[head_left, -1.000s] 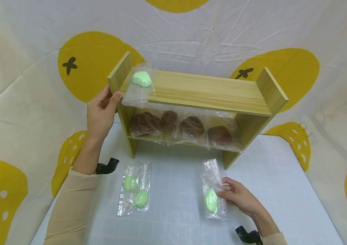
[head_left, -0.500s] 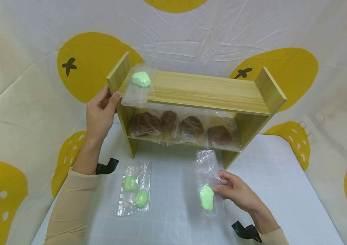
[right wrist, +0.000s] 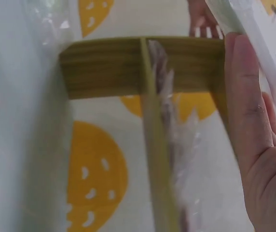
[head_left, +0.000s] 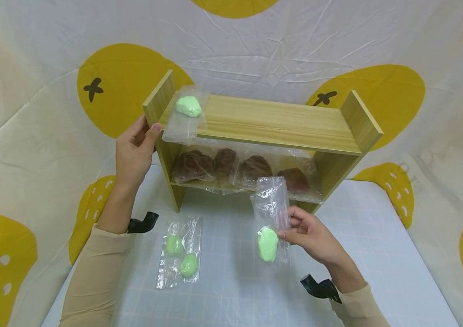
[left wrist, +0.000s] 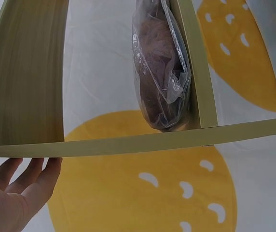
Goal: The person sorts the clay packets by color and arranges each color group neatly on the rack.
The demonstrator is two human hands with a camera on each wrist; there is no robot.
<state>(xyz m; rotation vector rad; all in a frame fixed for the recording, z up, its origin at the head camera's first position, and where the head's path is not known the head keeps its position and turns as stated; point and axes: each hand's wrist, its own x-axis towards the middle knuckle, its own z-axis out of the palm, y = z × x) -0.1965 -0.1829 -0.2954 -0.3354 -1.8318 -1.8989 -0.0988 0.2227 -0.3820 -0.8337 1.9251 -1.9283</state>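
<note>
A small two-level wooden shelf [head_left: 280, 122] stands at the back of the table. My left hand [head_left: 134, 152] rests with straight fingers against its left side panel [left wrist: 128, 144]. My right hand [head_left: 309, 237] pinches a clear bag with a green lump [head_left: 269, 227], lifted off the table in front of the shelf. The bag's plastic [right wrist: 254, 34] passes over my thumb in the right wrist view. Another green-lump bag [head_left: 187, 112] lies on the top board's left end. Several bagged brown lumps [head_left: 241, 171] fill the lower board.
Two more bagged green lumps [head_left: 180, 256] lie on the white gridded mat [head_left: 362, 254] at front left. A white cloth with yellow shapes [head_left: 51, 113] hangs behind and around the table.
My right hand has lifted the green-lump bag off the mat and carried it up and to the left, toward the shelf. The left hand has stayed on the side panel.
</note>
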